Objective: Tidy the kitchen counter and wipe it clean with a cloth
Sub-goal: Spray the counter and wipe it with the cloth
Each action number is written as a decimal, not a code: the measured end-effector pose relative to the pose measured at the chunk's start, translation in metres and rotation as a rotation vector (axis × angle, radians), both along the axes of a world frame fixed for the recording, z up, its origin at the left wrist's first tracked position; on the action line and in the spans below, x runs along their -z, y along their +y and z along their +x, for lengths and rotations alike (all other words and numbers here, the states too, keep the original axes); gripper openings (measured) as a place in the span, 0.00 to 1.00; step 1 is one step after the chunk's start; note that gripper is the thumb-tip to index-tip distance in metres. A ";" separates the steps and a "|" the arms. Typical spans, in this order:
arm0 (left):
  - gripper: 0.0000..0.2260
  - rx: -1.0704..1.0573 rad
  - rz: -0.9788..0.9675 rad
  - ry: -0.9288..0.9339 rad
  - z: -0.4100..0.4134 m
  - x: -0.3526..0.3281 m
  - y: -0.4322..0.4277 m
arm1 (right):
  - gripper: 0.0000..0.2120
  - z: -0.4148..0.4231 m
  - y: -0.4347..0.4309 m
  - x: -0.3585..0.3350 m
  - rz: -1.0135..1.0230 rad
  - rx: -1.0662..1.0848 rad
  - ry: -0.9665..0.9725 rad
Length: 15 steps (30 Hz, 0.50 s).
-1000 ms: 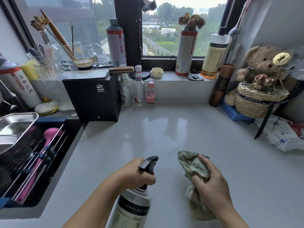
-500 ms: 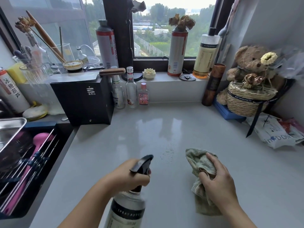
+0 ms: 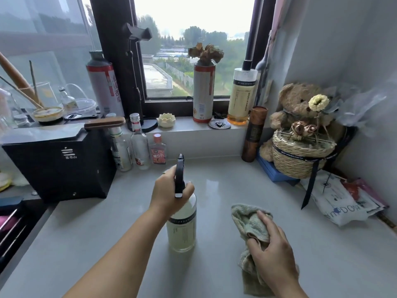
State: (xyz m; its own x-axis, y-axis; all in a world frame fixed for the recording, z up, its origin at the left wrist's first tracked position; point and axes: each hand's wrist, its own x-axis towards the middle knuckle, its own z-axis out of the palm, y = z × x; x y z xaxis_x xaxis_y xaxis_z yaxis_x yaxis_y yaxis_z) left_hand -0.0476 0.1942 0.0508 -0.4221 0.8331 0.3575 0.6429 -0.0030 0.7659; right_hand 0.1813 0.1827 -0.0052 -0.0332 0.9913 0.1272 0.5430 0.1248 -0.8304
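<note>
- Far to the left of our left hand [image 3: 169, 191], the sink [image 3: 15, 224] was cut off by the frame edge, so we could not tell what lay in it beyond dark rails and something pink.
- Up and left of that hand stood the black box [image 3: 62, 162], pushed back against the sill, probably to leave the middle of the counter [image 3: 103, 239] bare for wiping.
- Just beyond the hand, three small bottles [image 3: 139, 147] stood in a row at the back; their labels were too blurred for us to read.
- Our left hand was closed around the neck of the spray bottle [image 3: 182, 222], below its black trigger. The bottle stood upright on the counter, or very nearly. We judged we held it there to aim or to set it down.
- Our fingertips were hidden behind the trigger, so we could not say whether one was pulling it.
- To the right of the bottle, well apart, our right hand [image 3: 272, 252] pressed down on the green cloth [image 3: 249, 224], fingers bunching its folds, ready for wiping. The hand hid the cloth's lower part.
</note>
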 end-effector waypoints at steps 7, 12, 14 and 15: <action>0.49 -0.071 0.102 -0.206 0.012 0.036 -0.002 | 0.27 -0.003 0.052 0.013 -0.037 0.032 0.066; 0.42 -0.242 0.127 -0.272 0.021 0.049 0.017 | 0.27 -0.026 0.078 0.022 -0.019 0.016 0.069; 0.38 -0.271 0.152 -0.288 0.010 0.038 0.044 | 0.27 -0.035 0.087 0.022 -0.012 0.000 0.058; 0.36 -0.278 0.171 -0.276 0.003 0.030 0.059 | 0.27 -0.039 0.091 0.022 0.001 -0.004 0.054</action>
